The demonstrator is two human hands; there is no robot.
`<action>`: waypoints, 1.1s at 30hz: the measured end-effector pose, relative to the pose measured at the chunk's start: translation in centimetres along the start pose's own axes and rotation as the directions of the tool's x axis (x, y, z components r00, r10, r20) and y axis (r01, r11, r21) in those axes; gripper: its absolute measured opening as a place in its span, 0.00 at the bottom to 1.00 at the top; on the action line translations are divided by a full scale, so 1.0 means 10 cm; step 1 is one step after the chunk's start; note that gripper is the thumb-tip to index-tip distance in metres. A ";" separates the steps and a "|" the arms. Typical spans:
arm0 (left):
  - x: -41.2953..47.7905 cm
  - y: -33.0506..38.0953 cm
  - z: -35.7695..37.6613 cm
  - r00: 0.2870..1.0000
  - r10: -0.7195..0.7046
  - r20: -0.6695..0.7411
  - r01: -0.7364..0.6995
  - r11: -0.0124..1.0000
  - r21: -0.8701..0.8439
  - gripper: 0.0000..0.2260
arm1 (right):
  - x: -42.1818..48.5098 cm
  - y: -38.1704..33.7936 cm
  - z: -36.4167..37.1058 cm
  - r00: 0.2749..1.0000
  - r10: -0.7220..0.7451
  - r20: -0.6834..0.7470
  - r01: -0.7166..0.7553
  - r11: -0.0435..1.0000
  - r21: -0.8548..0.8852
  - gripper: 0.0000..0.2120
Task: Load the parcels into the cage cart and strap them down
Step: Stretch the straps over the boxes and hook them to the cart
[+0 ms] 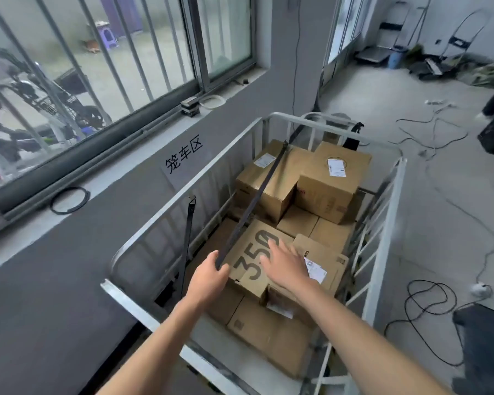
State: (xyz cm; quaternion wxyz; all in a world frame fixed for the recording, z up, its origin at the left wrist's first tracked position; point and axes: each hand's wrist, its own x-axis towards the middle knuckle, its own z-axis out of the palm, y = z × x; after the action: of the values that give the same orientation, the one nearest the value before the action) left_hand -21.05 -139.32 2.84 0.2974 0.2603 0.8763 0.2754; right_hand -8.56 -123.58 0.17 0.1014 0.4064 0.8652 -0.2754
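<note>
The cage cart (129,305) is seen from above, standing against a grey wall (69,280) under a barred window. It is filled with brown cardboard parcels (331,181), which are stacked in more than one layer between its white rails. A dark strap (254,201) is stretched diagonally over the parcels, from the far rail down to the left hand (208,277). The near end of this strap is gripped by the left hand, with the fingers curled closed around it. The right hand (285,263) is held flat over a box (248,260) printed with "350". Its fingers are straight and spread and nothing is held in them; whether the box is touched cannot be told. A second strap (189,223) is hung from the left rail. Black cables (428,297) are lying on the floor (439,195) to the right.
</note>
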 end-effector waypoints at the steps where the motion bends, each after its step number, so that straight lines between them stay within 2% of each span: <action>1: -0.17 0.11 0.04 1.000 0.019 0.009 -0.019 1.000 0.000 0.27 | -0.21 0.08 -0.04 1.000 0.016 -0.004 -0.016 1.000 0.002 0.31; 10: -1.01 0.70 0.40 0.952 0.259 0.166 -0.258 0.966 -0.026 0.27 | -1.49 0.53 -0.37 0.948 0.242 -0.205 -0.235 0.970 0.059 0.32; 15: -1.35 0.86 0.67 0.870 0.421 0.256 -0.440 0.898 0.021 0.27 | -2.22 0.58 -0.46 0.881 0.358 -0.309 -0.341 0.934 0.108 0.31; 20: -1.76 1.12 0.98 0.760 0.558 0.333 -0.612 0.787 0.078 0.26 | -2.80 0.91 -0.46 0.843 0.455 -0.286 -0.430 0.891 0.150 0.31; 26: -2.04 1.63 1.55 0.685 0.604 0.406 -0.708 0.683 0.178 0.26 | -3.12 1.77 -0.47 0.809 0.508 -0.296 -0.466 0.861 0.203 0.32; 30: -2.19 2.17 2.20 0.680 0.569 0.462 -0.704 0.682 0.197 0.24 | -3.30 2.66 -0.54 0.800 0.533 -0.276 -0.496 0.846 0.196 0.32; 33: -2.30 2.65 2.74 0.658 0.562 0.500 -0.724 0.656 0.215 0.28 | -3.42 3.36 -0.70 0.787 0.552 -0.277 -0.520 0.834 0.184 0.31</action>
State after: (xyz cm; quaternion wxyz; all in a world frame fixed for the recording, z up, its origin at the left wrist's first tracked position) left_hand 20.75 -125.69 10.02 0.2861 0.6635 0.6803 0.1230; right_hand 39.47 -124.43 6.41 0.0144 0.6787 0.7043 -0.2076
